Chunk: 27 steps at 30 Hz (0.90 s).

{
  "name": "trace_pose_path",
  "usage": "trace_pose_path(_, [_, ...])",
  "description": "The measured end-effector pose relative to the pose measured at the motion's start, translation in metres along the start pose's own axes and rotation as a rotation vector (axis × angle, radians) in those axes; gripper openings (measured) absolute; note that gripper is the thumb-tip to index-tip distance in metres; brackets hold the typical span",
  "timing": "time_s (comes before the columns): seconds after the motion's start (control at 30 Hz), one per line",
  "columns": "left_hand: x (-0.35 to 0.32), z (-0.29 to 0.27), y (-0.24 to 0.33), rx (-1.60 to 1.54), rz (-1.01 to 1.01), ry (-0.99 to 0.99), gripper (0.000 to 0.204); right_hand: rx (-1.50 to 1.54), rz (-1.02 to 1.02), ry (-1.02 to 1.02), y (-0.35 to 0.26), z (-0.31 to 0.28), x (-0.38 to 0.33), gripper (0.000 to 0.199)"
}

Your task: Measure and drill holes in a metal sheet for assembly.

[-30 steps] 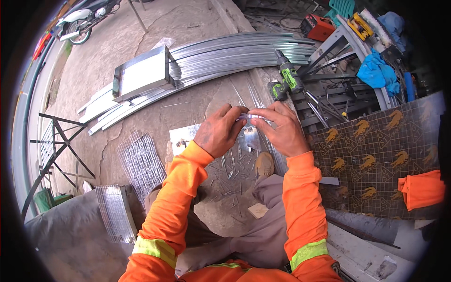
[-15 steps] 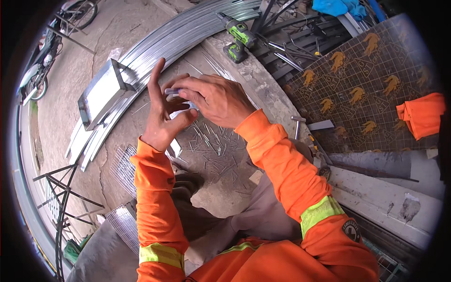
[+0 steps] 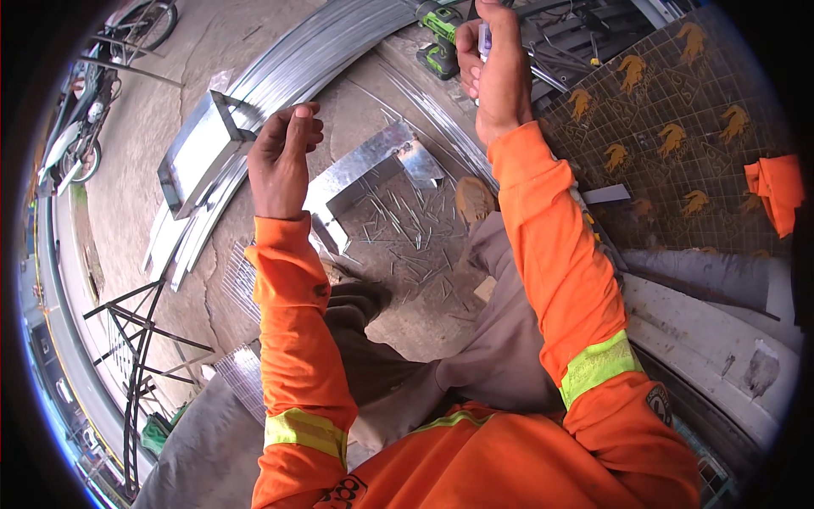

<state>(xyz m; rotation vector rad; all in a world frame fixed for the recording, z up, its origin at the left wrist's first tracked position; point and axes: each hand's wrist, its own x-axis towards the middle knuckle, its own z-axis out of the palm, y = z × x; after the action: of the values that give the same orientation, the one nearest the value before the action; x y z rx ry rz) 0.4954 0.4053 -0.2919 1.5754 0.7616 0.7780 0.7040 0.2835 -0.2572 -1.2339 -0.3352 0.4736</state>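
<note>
Grasping a slim clear tube (image 3: 484,39) in the right hand (image 3: 504,81), apparently wrapped snugly for firm control. With the left hand (image 3: 287,157) curled, cannot tell whether around anything, near a bent metal sheet (image 3: 354,165) on the ground (image 3: 411,318).

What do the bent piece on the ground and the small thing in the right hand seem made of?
Bent piece: likely thin sheet metal, shiny grey, judging by its bright glare. Small thing: perhaps smooth plastic, since it looks partly see-through.
</note>
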Motion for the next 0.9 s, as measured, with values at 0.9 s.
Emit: trace_pose_path(0.9, [-0.009, 0.04, -0.02, 0.718, 0.151, -0.362, 0.029, -1.673, 0.607, 0.153, 0.164, -0.51, -0.07, 0.047])
